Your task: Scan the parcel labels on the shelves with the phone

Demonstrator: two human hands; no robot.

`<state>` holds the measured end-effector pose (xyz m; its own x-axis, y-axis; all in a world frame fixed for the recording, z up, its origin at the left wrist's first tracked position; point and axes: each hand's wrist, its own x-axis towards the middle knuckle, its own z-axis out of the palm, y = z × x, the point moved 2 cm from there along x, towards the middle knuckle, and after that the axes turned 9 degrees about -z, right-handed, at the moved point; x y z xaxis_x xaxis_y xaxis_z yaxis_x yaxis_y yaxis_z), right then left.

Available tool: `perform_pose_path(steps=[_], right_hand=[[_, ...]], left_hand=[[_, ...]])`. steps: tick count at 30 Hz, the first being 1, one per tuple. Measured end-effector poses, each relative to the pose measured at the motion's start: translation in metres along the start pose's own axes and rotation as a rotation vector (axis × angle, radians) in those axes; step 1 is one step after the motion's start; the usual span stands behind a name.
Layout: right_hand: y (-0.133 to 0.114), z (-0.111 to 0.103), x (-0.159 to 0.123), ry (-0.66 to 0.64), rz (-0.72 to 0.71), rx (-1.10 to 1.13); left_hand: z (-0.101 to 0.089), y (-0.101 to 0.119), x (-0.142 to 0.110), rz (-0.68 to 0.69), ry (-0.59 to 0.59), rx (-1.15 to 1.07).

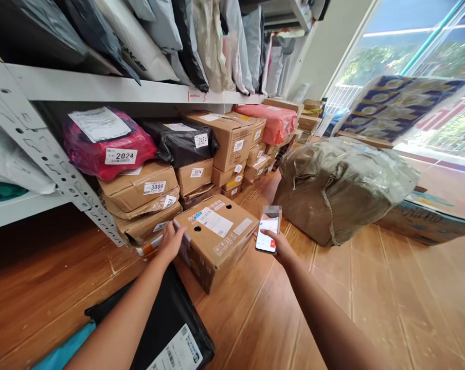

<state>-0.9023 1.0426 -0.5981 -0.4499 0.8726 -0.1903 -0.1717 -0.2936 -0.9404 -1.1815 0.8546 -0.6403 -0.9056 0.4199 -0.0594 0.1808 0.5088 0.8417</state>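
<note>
ok so one smartphone (266,232) is clasped in the right hand (282,247) just right of one cardboard carton (202,243) with two round holes (228,206), left hand (171,243) touching the carton's left edge, can't tell if gripping

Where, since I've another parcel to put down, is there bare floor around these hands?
The widest bare patch of wooden floor lies right of the right forearm, nearer than the brown wrapped bundle. A narrower strip runs between that forearm and the cardboard carton at the left hand. It is crowded along the white shelving rack, where labelled parcels are stacked.
</note>
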Motion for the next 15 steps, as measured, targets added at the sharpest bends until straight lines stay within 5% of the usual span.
perform_pose_path(steps=[10,15], right_hand=[[0.016,-0.039,-0.104,0.032,0.004,-0.018],[0.002,-0.055,-0.14,0.059,0.031,-0.095]], left_hand=[[-0.02,-0.022,-0.097,0.111,0.155,0.164],[-0.013,-0.014,-0.103,0.025,0.073,0.17]])
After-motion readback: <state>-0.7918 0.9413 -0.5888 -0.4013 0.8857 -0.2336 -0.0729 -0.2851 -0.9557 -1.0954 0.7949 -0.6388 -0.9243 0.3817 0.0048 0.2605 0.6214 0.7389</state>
